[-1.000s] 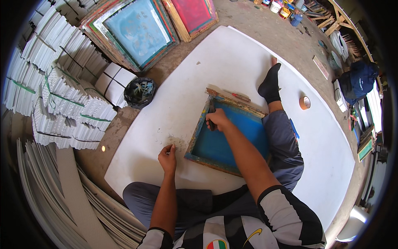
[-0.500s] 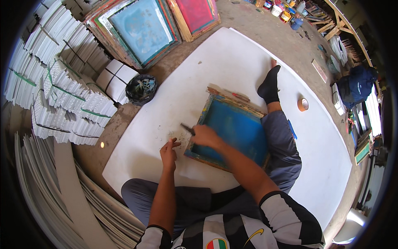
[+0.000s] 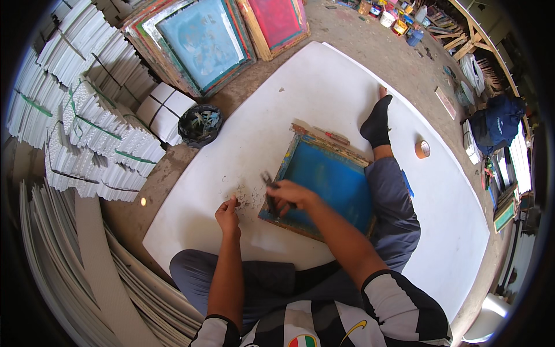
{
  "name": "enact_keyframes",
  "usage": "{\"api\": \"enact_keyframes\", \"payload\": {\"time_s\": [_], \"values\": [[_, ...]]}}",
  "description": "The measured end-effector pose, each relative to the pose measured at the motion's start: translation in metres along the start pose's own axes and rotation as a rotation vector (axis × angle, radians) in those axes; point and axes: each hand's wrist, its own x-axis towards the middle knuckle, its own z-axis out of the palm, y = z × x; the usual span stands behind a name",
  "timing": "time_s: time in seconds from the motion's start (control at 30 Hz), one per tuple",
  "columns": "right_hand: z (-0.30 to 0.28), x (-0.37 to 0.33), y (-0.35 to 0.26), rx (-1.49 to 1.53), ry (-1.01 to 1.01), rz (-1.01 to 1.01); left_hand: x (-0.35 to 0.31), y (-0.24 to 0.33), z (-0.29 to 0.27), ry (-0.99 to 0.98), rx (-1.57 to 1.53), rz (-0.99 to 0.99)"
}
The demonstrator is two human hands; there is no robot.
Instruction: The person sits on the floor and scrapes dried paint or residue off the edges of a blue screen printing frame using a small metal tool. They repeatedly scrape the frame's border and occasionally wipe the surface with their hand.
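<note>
A wooden-framed printing screen (image 3: 329, 179) with blue mesh lies flat in front of me, its far right corner beside my right leg. Above its left edge, my right hand (image 3: 292, 196) is closed around dark-handled pliers (image 3: 268, 184), whose upper end is blurred by motion. My left hand (image 3: 228, 214) is just left of the frame, thumb and fingertips pinched together; anything between them is too small to make out. Small thin bits like pulled staples (image 3: 250, 198) are scattered on the white sheet between both hands. A red-handled screwdriver (image 3: 337, 137) lies along the frame's far edge.
I sit on a large white sheet (image 3: 219, 168). A roll of brown tape (image 3: 422, 149) lies to the right, past my leg. A black scrap-filled bin (image 3: 200, 125) stands at the left edge, near bundled white boards (image 3: 87, 127). More framed screens (image 3: 202, 43) lean at the back.
My right hand has turned the pliers and drawn them nearer the frame's left edge. My left hand has shifted slightly left and down, uncovering more of the scattered bits.
</note>
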Motion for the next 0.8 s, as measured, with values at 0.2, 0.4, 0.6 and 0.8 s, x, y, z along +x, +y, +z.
{"api": "enact_keyframes", "payload": {"time_s": [0.2,0.4,0.6,0.8], "values": [[-0.073,0.012,-0.006,0.514,0.200,-0.144,-0.012,0.008,0.013,0.042,0.130,0.113],[-0.093,0.015,-0.016,0.532,0.240,-0.160,-0.013,0.007,0.014,0.026,0.126,0.151],[-0.091,0.017,-0.022,0.580,0.250,-0.126,-0.007,-0.002,0.009,0.028,0.133,0.165],[-0.103,0.025,-0.014,0.660,0.277,-0.079,-0.009,0.001,0.012,0.021,0.145,0.154]]}}
